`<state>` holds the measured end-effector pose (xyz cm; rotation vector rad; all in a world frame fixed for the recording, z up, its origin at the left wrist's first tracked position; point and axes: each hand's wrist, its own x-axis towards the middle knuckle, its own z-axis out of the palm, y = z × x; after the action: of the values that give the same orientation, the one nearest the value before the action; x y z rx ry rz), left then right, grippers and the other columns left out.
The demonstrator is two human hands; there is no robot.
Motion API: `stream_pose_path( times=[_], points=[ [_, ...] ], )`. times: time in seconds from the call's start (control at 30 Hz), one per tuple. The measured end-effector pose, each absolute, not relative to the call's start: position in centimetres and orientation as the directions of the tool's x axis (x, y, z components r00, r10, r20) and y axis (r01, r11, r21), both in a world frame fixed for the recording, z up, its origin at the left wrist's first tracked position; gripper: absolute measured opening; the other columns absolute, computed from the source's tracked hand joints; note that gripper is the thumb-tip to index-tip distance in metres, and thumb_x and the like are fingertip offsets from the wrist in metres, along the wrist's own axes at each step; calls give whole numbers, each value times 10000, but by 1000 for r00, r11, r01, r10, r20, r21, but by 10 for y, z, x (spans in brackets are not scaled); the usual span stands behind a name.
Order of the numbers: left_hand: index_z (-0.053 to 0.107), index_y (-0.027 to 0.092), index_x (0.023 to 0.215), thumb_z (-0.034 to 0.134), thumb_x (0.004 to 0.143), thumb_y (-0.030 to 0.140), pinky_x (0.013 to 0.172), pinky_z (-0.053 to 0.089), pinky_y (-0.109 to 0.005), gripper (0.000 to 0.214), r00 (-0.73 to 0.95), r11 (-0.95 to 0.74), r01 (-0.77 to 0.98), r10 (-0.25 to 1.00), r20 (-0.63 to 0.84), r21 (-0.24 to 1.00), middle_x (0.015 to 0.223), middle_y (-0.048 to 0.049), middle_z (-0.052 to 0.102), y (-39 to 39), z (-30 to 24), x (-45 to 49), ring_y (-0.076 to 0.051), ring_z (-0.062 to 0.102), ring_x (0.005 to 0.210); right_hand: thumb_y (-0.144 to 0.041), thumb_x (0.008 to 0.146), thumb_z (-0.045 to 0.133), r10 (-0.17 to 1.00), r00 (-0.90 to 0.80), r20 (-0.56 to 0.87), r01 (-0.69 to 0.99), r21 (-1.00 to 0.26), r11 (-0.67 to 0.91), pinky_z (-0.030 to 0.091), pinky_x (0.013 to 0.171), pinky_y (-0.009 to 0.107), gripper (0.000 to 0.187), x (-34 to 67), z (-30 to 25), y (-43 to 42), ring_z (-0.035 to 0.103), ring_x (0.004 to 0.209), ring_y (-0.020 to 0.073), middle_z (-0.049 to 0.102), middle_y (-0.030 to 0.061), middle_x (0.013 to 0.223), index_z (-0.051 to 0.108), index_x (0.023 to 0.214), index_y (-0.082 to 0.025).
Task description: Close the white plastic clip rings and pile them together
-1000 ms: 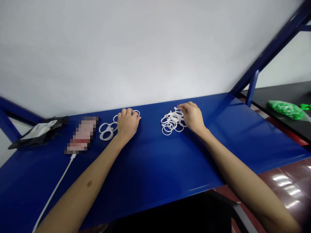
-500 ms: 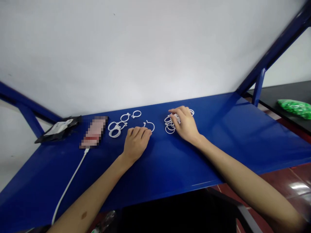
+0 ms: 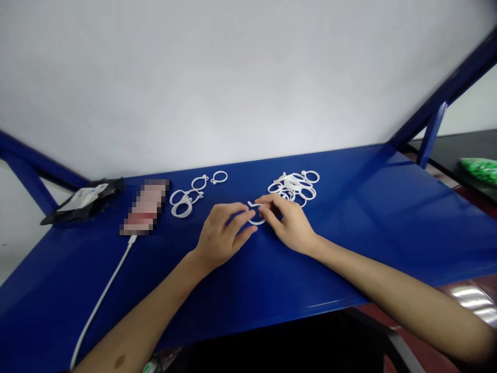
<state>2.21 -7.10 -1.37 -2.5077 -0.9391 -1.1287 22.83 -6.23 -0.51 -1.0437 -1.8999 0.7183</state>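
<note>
An unclasped white plastic ring (image 3: pixel 256 223), its loose end sticking up at the top left, is between my two hands over the middle of the blue table. My right hand (image 3: pixel 291 223) pinches it from the right with thumb and fingertips. At its left side is my left hand (image 3: pixel 221 233), fingers apart; whether the fingertips touch the ring I cannot tell. Just beyond my right hand lies a loose pile of white rings (image 3: pixel 297 184). Several closed rings (image 3: pixel 181 209) lie to the left, with a single ring (image 3: pixel 220 176) near the wall.
The blue table (image 3: pixel 240 290) meets a white wall at the back. On the left are a blurred phone (image 3: pixel 146 207) with a white cable (image 3: pixel 103 298) and a black plastic package (image 3: pixel 83 199). Blue frame bars slope at both sides. A green bag (image 3: pixel 479 170) lies far right.
My right hand has come left from the pile to the unclasped ring. My left hand has moved slightly right and its fingers have spread. The ring has shifted right.
</note>
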Motion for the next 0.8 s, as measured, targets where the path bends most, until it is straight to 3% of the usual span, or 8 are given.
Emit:
stream_pose_path(
  times=[0.13,0.27,0.4,0.6,0.8],
  points=[
    [572,222,1219,486,1018,394,857,507,-348,279,370,-727,638,577,728,253,1037,-68,658,-69,-9,12,-205,620,965,-285,1014,492,861,-357,362,322,-818,477,467,620,235,156,230,-1,-65,612,642,108,673,-17,757,602,1082,-197],
    [591,206,1196,423,1027,494,751,488,-301,374,466,-749,581,627,624,319,852,-15,682,-68,-9,8,-157,619,745,-302,1027,461,840,-429,333,255,-847,466,456,588,227,161,228,1,-68,598,613,100,679,-23,747,576,1077,-201],
    [629,203,1114,370,1032,531,730,479,-282,426,478,-730,570,668,570,378,842,-18,709,-69,-12,11,-146,628,715,-301,1021,467,821,-468,328,258,-838,482,464,589,224,167,228,0,-69,622,626,104,690,-15,744,580,1080,-194],
    [659,193,925,378,1019,556,711,441,-283,468,492,-735,559,667,560,384,801,-17,721,-64,-15,9,-141,636,712,-298,989,541,797,-529,291,284,-824,490,441,570,222,120,228,-4,-71,583,576,96,650,-31,691,597,993,-192],
    [669,194,828,266,977,681,698,380,-332,650,547,-734,566,675,495,375,720,-25,691,-63,-18,6,-155,578,655,-309,1015,511,736,-601,311,260,-795,548,477,637,233,165,229,0,-76,639,708,111,711,26,876,618,968,-193]
  ],
)
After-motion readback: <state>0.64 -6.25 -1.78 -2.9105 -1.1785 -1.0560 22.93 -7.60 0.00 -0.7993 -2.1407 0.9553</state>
